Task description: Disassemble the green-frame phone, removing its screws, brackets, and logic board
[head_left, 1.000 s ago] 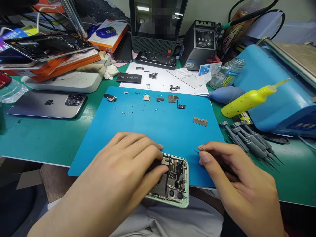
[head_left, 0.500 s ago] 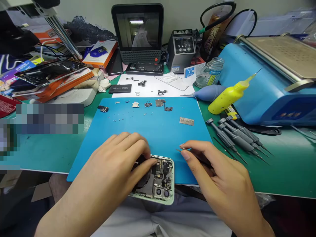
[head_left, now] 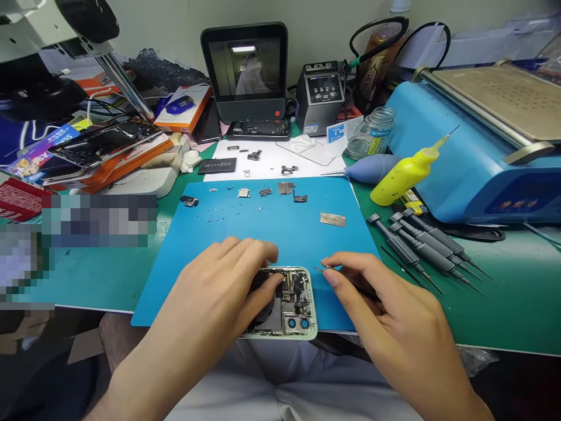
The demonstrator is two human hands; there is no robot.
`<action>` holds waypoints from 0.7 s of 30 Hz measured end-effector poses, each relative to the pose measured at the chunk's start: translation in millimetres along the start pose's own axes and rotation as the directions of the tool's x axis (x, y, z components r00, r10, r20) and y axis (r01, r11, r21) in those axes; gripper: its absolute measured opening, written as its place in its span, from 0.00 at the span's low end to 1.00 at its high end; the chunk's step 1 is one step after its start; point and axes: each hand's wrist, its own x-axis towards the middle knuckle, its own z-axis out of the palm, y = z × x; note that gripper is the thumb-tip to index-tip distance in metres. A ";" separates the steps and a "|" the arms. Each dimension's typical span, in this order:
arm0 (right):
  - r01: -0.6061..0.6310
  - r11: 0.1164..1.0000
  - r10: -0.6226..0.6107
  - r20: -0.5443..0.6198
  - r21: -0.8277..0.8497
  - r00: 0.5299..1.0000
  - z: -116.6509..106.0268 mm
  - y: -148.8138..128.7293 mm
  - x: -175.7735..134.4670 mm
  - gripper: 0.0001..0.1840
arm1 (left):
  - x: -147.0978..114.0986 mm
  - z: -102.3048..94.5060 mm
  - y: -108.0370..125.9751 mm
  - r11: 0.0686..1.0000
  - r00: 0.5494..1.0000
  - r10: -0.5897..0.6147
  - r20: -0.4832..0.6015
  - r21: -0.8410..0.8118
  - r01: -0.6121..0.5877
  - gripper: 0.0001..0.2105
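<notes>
On my feed, the left hand [head_left: 217,286] grips the phone [head_left: 289,307] at six o'clock. My right hand [head_left: 388,313] pinches a thin tool [head_left: 319,269] at five.

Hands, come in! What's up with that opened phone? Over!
Left hand on opened phone. Right hand pinching thin tool, its tip apart from phone. Loose parts beyond, out of the way.

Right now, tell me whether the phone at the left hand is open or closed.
Open: at the visible end of the phone, inner parts lie bare within its pale green frame.
</notes>
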 end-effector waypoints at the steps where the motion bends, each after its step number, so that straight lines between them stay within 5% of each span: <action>1: -0.002 1.000 0.002 -0.001 0.000 1.000 0.2 0.2 0.0 0.06 | 0.1 0.9 0.6 1.000 1.000 -0.018 -0.012 -0.007 0.018 0.03; 14: -0.016 1.000 0.016 -0.011 0.004 1.000 1.6 3.5 -1.0 0.08 | 3.2 20.5 14.7 0.986 0.986 -0.165 -0.021 -0.012 0.164 0.06; 21: -0.026 0.999 0.027 -0.027 0.031 0.999 -1.2 1.8 -1.3 0.07 | 5.7 12.0 9.1 0.984 0.986 -0.159 0.052 -0.070 0.163 0.05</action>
